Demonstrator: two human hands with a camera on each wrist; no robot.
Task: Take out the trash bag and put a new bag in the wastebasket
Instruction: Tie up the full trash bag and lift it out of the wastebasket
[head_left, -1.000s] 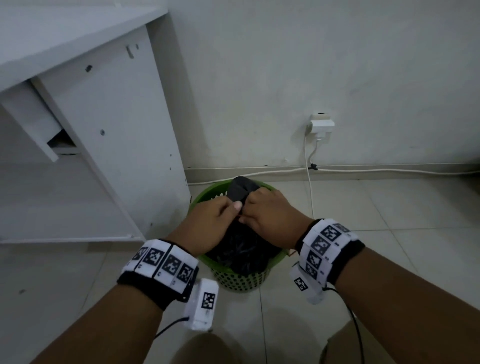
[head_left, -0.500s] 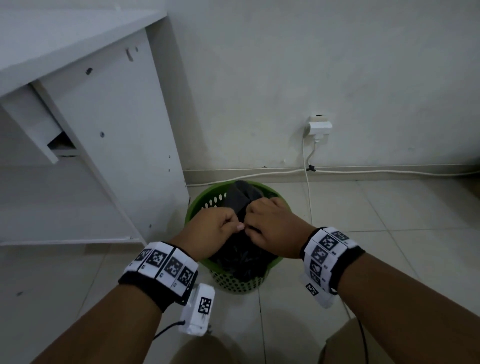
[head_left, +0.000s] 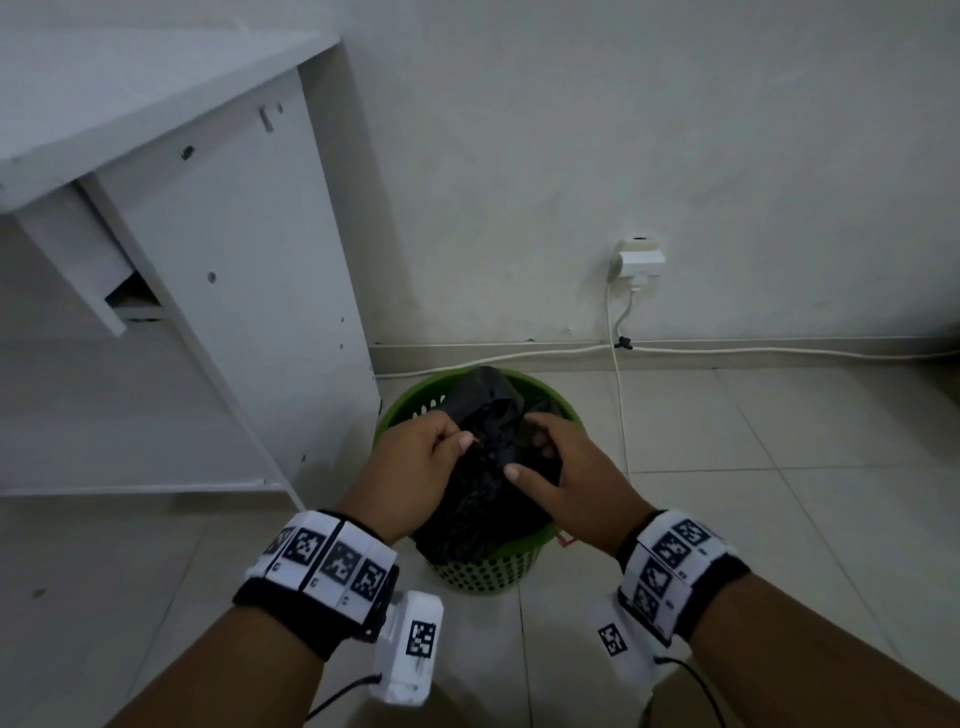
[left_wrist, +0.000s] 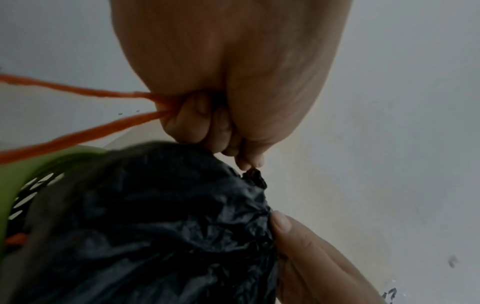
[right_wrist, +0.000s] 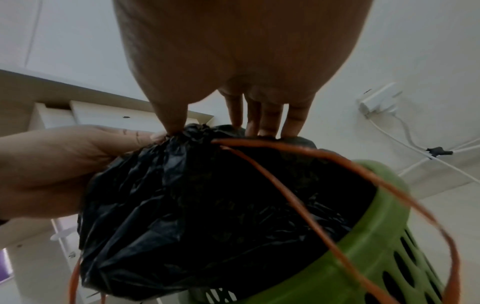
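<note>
A round green wastebasket (head_left: 480, 569) stands on the tiled floor beside a white desk. A black trash bag (head_left: 483, 499) fills it, its top gathered into a bunch. My left hand (head_left: 457, 441) sits at the left of the bunch; in the left wrist view its curled fingers (left_wrist: 197, 127) grip the bag's orange drawstring (left_wrist: 85, 131). My right hand (head_left: 530, 462) holds the bunch from the right, thumb on the near side. In the right wrist view its thumb and fingers (right_wrist: 262, 121) pinch the gathered plastic (right_wrist: 197, 131), and a drawstring loop (right_wrist: 337, 162) hangs over the basket rim (right_wrist: 363, 257).
The white desk's side panel (head_left: 260, 312) stands close to the basket's left. On the wall behind is a socket with a plug (head_left: 641, 257); its white cable (head_left: 618, 395) runs down and along the baseboard. Bare tiled floor (head_left: 779, 493) lies to the right.
The hands, pressed together at the bag's top before, have drawn slightly apart. My right hand has slid lower onto the bunch, with its thumb now showing.
</note>
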